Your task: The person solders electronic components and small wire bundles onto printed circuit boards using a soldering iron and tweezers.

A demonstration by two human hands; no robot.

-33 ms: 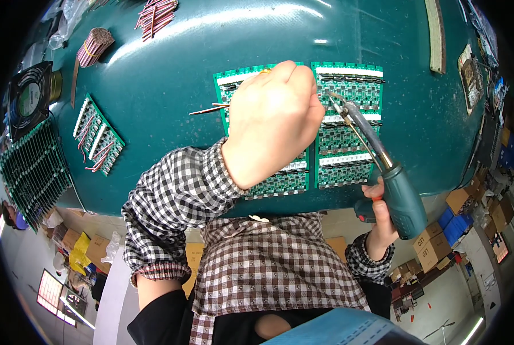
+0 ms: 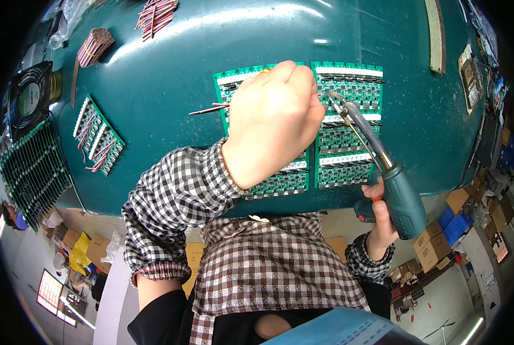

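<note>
My left hand (image 2: pixel 277 118) is closed in a fist over the left green circuit board panel (image 2: pixel 286 185), hiding much of it. Thin wires (image 2: pixel 210 108) poke out from its left side; how the fingers grip them is hidden. In my right hand (image 2: pixel 382 221) is a dark green soldering gun (image 2: pixel 403 201), held by its handle. The gun's metal tip reaches over the right circuit board panel (image 2: pixel 346 141), close beside the left hand's fingers. Both panels lie side by side, with rows of white and black parts.
A smaller board with wires (image 2: pixel 99 135) lies at left, near a fan (image 2: pixel 30 99) and a stack of boards (image 2: pixel 35 172). Behind are a tied wire bundle (image 2: pixel 96 47) and loose wires (image 2: pixel 155 17). A long strip (image 2: pixel 436 37) lies at far right. Cartons (image 2: pixel 432 247) stand beyond the table.
</note>
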